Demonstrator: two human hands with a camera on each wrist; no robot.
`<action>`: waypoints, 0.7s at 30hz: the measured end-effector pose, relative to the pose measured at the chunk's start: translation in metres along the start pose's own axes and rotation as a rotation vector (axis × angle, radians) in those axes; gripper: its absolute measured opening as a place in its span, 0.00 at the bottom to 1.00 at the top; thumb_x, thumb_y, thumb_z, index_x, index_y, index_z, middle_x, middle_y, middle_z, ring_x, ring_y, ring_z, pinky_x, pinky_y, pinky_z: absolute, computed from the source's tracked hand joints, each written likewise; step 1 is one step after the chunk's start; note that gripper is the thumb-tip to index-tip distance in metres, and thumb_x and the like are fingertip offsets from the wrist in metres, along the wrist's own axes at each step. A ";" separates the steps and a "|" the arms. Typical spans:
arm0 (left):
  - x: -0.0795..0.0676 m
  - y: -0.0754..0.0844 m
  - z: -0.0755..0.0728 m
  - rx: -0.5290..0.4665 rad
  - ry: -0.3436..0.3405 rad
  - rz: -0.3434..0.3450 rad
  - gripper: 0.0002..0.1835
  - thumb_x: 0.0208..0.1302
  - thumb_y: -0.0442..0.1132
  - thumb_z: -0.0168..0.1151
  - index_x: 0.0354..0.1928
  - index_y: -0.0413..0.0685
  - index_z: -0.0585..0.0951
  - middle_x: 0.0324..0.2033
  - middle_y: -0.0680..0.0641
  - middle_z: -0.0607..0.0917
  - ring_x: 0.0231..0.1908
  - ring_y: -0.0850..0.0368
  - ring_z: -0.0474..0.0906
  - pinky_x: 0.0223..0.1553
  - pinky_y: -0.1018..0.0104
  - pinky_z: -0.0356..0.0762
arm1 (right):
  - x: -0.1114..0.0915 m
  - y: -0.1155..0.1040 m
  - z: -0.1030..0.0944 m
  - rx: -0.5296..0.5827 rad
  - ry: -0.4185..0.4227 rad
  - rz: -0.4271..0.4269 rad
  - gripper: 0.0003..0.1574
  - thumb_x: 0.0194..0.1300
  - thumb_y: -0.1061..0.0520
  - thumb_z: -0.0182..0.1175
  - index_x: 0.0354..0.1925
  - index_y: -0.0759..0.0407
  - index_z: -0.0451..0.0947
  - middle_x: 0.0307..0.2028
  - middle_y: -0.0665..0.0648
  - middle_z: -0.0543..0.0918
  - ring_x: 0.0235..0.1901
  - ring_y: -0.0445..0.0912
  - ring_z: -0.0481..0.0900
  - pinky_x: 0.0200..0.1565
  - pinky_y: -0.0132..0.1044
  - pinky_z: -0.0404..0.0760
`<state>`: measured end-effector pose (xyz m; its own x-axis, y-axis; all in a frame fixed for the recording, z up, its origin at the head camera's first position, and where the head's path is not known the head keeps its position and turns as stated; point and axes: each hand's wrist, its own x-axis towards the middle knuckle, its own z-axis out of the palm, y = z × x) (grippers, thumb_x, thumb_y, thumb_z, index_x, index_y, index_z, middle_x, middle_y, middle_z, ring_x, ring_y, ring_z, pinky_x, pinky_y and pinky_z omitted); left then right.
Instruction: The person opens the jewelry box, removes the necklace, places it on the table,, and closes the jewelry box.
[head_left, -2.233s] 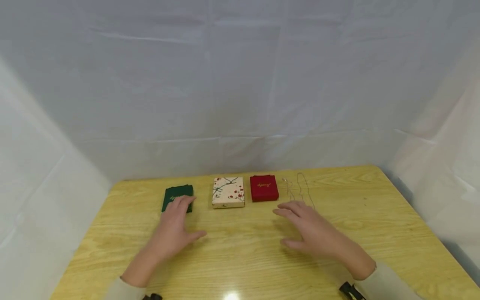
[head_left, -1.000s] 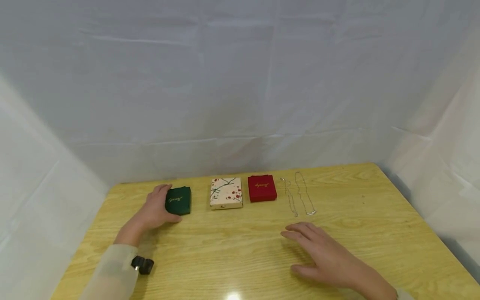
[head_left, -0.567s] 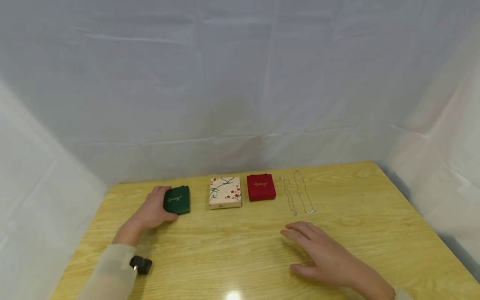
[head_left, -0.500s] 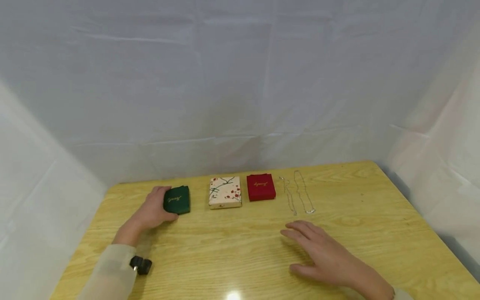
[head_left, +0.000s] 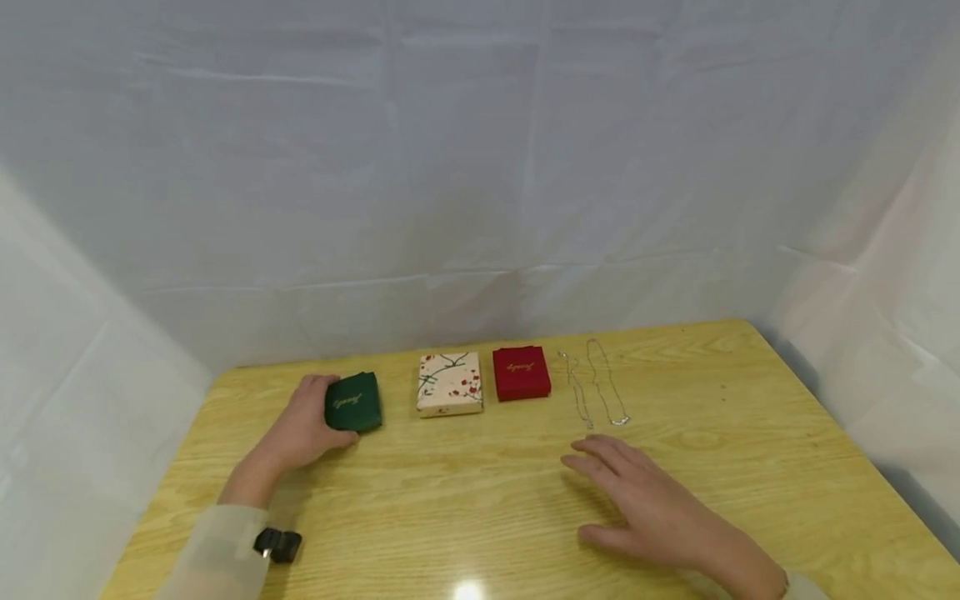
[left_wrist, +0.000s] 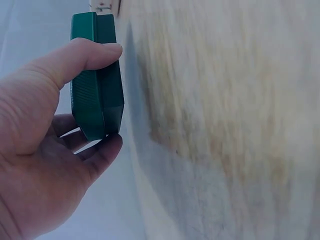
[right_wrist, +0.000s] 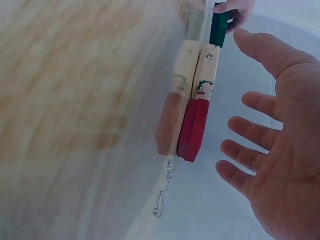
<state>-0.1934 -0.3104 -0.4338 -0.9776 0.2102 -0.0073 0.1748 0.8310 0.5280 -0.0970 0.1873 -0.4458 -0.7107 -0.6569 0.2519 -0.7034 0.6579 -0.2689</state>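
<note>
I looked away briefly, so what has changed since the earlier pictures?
The left hand went from reaching over the green box to gripping it; whether it is lifted is unclear. The right hand drew back, away from the silver chains. The chains, red box and floral box stayed put.

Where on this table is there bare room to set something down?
The widest bare patch of table is in front, between the left hand and right hand. Another lies right of the necklaces, out to the right edge. The back is crowded: green box in the left hand, patterned box and red box close together, necklaces beside the red one.
</note>
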 end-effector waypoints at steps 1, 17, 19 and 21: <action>-0.002 0.002 0.000 0.004 0.004 0.005 0.53 0.59 0.42 0.82 0.75 0.24 0.59 0.68 0.24 0.63 0.66 0.25 0.65 0.64 0.29 0.67 | 0.000 0.000 0.000 0.000 0.001 0.004 0.52 0.61 0.37 0.77 0.76 0.51 0.70 0.74 0.57 0.70 0.73 0.55 0.67 0.68 0.59 0.72; -0.025 0.047 0.008 0.027 0.070 0.101 0.51 0.55 0.40 0.84 0.73 0.28 0.63 0.65 0.29 0.68 0.60 0.33 0.71 0.59 0.34 0.74 | 0.004 -0.001 -0.002 0.003 0.013 0.025 0.51 0.61 0.38 0.76 0.76 0.51 0.70 0.73 0.57 0.71 0.73 0.54 0.67 0.68 0.59 0.73; -0.027 0.053 0.011 0.019 0.070 0.107 0.51 0.54 0.40 0.84 0.74 0.29 0.64 0.66 0.30 0.69 0.60 0.34 0.71 0.60 0.34 0.74 | 0.005 -0.001 -0.002 0.004 0.019 0.023 0.51 0.61 0.38 0.76 0.76 0.52 0.70 0.73 0.56 0.71 0.73 0.54 0.68 0.68 0.58 0.73; -0.030 0.060 0.013 0.011 0.069 0.111 0.52 0.54 0.40 0.84 0.74 0.29 0.64 0.67 0.31 0.69 0.62 0.34 0.70 0.61 0.34 0.74 | 0.006 -0.001 -0.002 0.007 0.025 0.022 0.51 0.61 0.38 0.76 0.76 0.52 0.70 0.73 0.56 0.71 0.73 0.54 0.68 0.68 0.58 0.73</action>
<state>-0.1523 -0.2603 -0.4136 -0.9578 0.2659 0.1092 0.2835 0.8102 0.5130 -0.1007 0.1839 -0.4421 -0.7261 -0.6330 0.2686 -0.6876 0.6694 -0.2812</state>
